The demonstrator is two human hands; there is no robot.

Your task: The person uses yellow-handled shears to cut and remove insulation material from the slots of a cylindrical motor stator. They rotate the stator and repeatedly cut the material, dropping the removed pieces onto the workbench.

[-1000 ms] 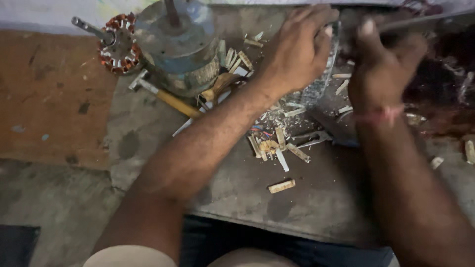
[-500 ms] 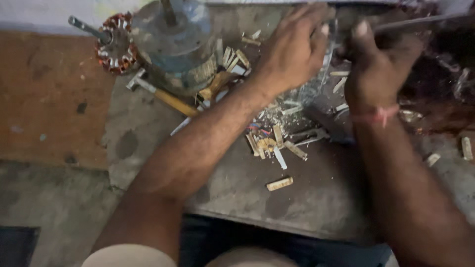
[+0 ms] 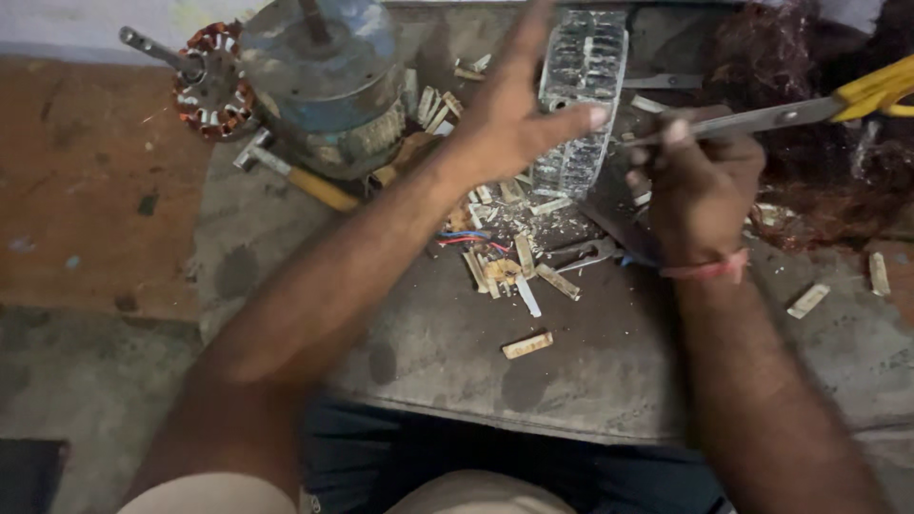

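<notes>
A ring-shaped metal stator core (image 3: 583, 90) stands on edge on the grey workbench (image 3: 609, 381). My left hand (image 3: 519, 119) is lifted just left of it, fingers spread, thumb reaching toward the core and holding nothing. To the right, my right hand (image 3: 700, 186) is closed around the metal blades of yellow-handled scissors (image 3: 809, 109) that point up and right. A pink band circles that wrist. Cut paper strips (image 3: 519, 262) and bits of coloured wire lie below the core.
A blue-grey motor housing (image 3: 328, 81) and a copper-wound rotor (image 3: 209, 81) sit at the back left, with a wooden-handled hammer (image 3: 295, 176) beside them. A mass of dark reddish wire (image 3: 838, 171) fills the right. Orange floor lies left of the bench.
My left hand has let go of the stator core and opened, lifting away to its left. The scissors in my right hand now show their yellow handles.
</notes>
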